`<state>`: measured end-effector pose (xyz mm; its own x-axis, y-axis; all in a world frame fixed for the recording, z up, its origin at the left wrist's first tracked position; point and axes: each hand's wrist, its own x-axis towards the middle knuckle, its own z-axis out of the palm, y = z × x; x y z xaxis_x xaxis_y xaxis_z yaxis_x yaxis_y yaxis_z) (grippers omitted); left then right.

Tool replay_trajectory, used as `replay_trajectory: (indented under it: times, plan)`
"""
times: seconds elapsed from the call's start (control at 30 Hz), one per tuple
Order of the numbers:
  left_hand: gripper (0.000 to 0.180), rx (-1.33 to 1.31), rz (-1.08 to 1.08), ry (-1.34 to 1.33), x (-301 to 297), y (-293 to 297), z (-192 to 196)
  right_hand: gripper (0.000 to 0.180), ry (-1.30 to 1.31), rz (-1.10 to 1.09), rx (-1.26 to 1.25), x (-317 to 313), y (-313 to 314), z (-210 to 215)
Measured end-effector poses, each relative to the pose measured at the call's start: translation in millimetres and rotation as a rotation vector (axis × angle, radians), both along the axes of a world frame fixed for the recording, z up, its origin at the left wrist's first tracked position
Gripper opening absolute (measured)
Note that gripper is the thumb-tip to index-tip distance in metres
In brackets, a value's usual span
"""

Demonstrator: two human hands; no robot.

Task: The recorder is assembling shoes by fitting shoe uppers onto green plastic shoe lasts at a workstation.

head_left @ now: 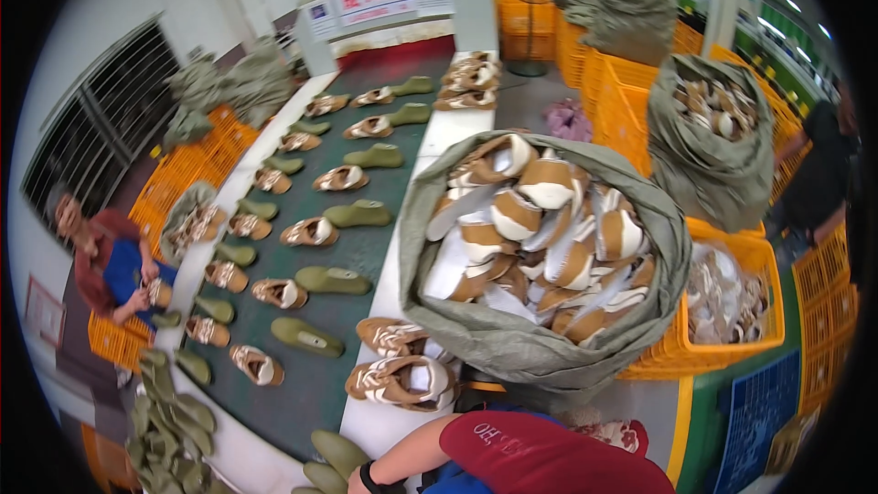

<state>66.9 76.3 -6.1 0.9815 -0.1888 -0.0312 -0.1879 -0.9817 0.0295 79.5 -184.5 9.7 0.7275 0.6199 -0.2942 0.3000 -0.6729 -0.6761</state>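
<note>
My right arm, in a dark red short sleeve with a black wristband, reaches leftward along the lower edge. Only a sliver of my right hand (356, 483) shows, beside several green shoe lasts (337, 451) at the belt's near end. Its fingers are cut off by the edge, so I cannot tell what it holds. My left hand is out of view. Just beyond the arm, brown-and-white sneakers (401, 382) sit on the white ledge (370, 288). Along the green conveyor belt (274, 293), sneakers (279, 293) and lasts (332, 280) lie in rows.
A large grey-green sack (540, 357) full of sneakers stands right of the belt, near an orange crate (732, 334). Another full sack (709, 174) is farther back. Across the belt, a co-worker (110, 256) holds a shoe. Loose lasts (169, 421) pile up at the lower left.
</note>
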Motion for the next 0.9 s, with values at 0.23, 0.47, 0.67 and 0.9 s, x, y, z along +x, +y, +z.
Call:
replay_trajectory:
  times: [0.23, 0.47, 0.67, 0.9]
  plan:
    - [0.070, -0.017, -0.280, -0.072, 50, -53, -1, 0.028, -0.066, -0.203, 0.011, -11, -37, 1]
    - [0.070, -0.074, -0.602, -0.120, 95, -106, -5, 0.029, -0.116, -0.449, -0.014, -27, -54, 2]
    - [0.069, -0.170, -0.821, -0.129, 94, -140, -20, 0.030, -0.127, -0.603, -0.078, -53, -51, -5]
    - [0.069, -0.287, -0.914, -0.148, 73, -151, -32, 0.032, -0.140, -0.624, -0.155, -67, -37, -13]
